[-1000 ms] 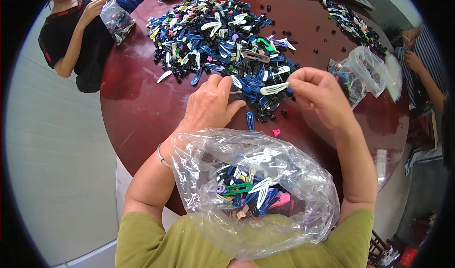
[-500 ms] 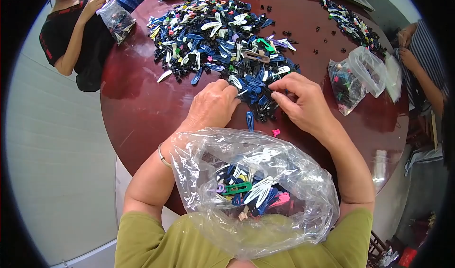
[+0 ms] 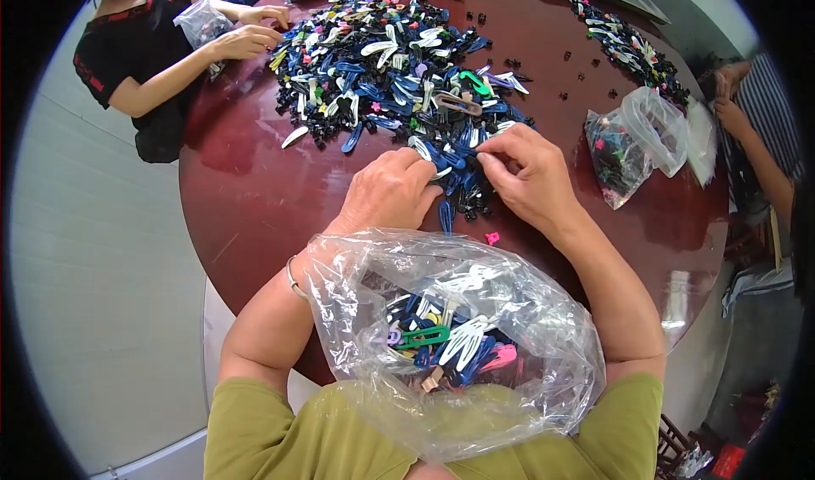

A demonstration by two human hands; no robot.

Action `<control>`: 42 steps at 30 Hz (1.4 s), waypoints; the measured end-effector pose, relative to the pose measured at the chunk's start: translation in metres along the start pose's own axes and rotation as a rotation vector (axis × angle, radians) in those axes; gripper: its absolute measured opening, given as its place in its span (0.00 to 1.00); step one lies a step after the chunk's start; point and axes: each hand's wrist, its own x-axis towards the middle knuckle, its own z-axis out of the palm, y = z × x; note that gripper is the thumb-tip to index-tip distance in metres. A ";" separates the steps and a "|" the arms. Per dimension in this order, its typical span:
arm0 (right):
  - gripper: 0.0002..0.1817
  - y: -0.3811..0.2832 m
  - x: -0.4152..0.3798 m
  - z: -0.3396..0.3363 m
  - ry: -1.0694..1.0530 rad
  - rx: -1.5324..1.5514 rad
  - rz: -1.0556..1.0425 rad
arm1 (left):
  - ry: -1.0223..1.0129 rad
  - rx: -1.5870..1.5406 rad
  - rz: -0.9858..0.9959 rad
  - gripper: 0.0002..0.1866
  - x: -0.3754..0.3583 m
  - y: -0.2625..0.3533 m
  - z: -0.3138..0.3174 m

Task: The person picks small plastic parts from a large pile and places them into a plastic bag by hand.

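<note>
At the near edge of a large heap of hair clips (image 3: 373, 81), both my hands are among blue, white and black clips. My left hand (image 3: 392, 185) is closed with its fingers bent downward, and a white hair clip (image 3: 441, 174) shows at its fingertips. What lies under those fingers is hidden. Thumb and forefinger of my right hand (image 3: 531, 179) pinch at a dark blue hair clip (image 3: 464, 151). Just in front of my hands lie a single blue snap clip (image 3: 446, 217) and a small pink clip (image 3: 492, 238). An open clear plastic bag (image 3: 340, 310) holding mixed clips rests against my chest.
The round red-brown table (image 3: 246, 200) carries a second clip pile (image 3: 632, 47) and a filled bag (image 3: 615, 153) at right. Two people sit across: one in a black top (image 3: 136, 47) at left, one in a striped top (image 3: 768, 106) at right.
My left hand has shifted slightly right, and my right hand slightly left, among the clips. The person at left has moved their hands from a bag to the big heap.
</note>
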 end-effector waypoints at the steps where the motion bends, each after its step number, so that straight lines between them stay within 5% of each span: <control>1: 0.04 0.000 0.000 -0.002 -0.004 0.091 0.055 | 0.015 0.000 -0.005 0.09 0.000 0.000 -0.001; 6: 0.04 -0.019 0.005 -0.035 -0.038 0.710 0.473 | -0.011 0.025 -0.110 0.13 0.002 -0.003 -0.008; 9: 0.03 -0.050 0.006 -0.076 -0.293 0.895 0.476 | -0.045 0.022 -0.190 0.17 0.004 -0.004 -0.011; 12: 0.02 -0.072 0.001 -0.088 -0.519 0.850 0.075 | -0.012 0.024 -0.194 0.21 0.003 -0.006 -0.008; 15: 0.04 -0.075 0.000 -0.075 -0.484 0.555 0.006 | -0.012 0.029 -0.157 0.24 0.003 -0.005 -0.007; 17: 0.04 -0.062 -0.001 -0.051 -0.273 0.398 0.161 | -0.026 0.020 -0.140 0.23 0.004 -0.005 -0.005; 21: 0.07 -0.018 -0.004 -0.011 -0.133 0.067 -0.017 | -0.062 0.006 -0.070 0.19 0.004 -0.004 -0.005; 31: 0.09 -0.013 -0.005 0.007 -0.103 -0.307 -0.155 | -0.059 -0.054 0.039 0.15 0.001 -0.001 0.002; 42: 0.05 -0.006 -0.001 -0.006 -0.174 0.328 0.385 | -0.004 -0.015 -0.062 0.18 0.002 0.000 -0.004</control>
